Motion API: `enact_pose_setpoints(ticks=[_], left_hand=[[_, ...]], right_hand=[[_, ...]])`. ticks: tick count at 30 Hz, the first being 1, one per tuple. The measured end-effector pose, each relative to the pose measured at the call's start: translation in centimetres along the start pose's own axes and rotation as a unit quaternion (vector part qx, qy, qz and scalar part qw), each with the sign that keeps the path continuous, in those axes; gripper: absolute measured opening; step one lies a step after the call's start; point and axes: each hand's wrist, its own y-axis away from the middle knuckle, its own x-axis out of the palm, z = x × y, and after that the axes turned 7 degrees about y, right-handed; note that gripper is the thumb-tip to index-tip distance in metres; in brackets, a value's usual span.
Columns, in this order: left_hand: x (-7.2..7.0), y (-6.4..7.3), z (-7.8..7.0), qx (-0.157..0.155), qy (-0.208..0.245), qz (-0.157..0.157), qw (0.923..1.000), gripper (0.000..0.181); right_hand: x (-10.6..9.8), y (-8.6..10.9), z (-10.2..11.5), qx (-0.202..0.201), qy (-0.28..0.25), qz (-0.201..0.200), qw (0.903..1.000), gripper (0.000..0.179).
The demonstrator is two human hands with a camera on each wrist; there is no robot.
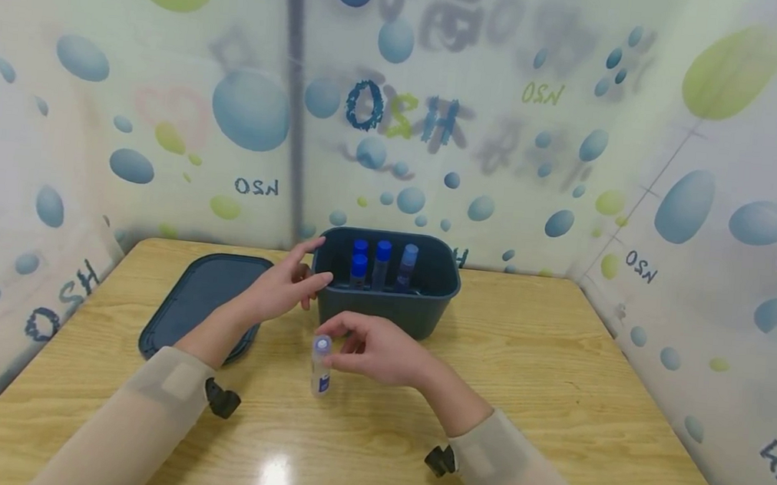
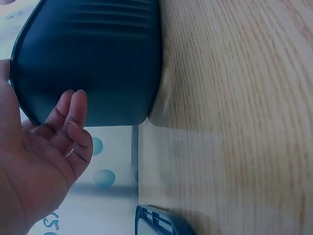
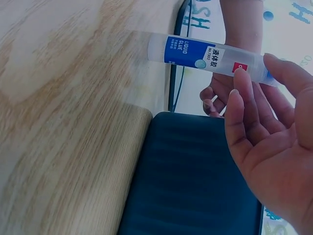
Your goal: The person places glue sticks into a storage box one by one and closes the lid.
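Note:
In the head view, my right hand (image 1: 379, 349) pinches a clear liquid glue tube (image 1: 320, 371) near its top, thumb on one side and fingers on the other. The tube is upright in front of the dark blue bin (image 1: 383, 304), its label (image 3: 188, 51) readable in the right wrist view. My left hand (image 1: 283, 287) is at the bin's left side, thumb and index finger reaching over the rim. Its other fingers (image 2: 76, 110) are loosely bent beside the outer wall. Several blue-capped tubes (image 1: 382, 261) stand inside the bin.
A flat dark blue lid (image 1: 211, 289) lies left of the bin, partly behind my left forearm. Wood-grain tabletop (image 1: 520, 408) stretches to the right and front. Patterned walls (image 1: 399, 120) enclose the table at the back and sides.

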Motion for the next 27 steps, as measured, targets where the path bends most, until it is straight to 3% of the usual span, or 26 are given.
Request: enact_pose_setpoints(ticks=[7,21,27], left_hand=[[0.1,0.0,0.1,0.0,-0.001,-0.001,1.0,0.082],[0.0,0.0,0.2,0.002,0.005,0.0,1.0,0.083],[0.0,-0.1,0.2,-0.001,0.004,-0.001,1.0,0.083]], right_hand=[[0.1,-0.1,-0.2,0.006,0.009,-0.001,0.9999,0.031],[-0.5,0.9,-0.9,-0.026,0.055,-0.032,0.9977,0.028],[-1.4,1.8,-0.8,-0.048,0.046,-0.05,0.9965,0.027]])
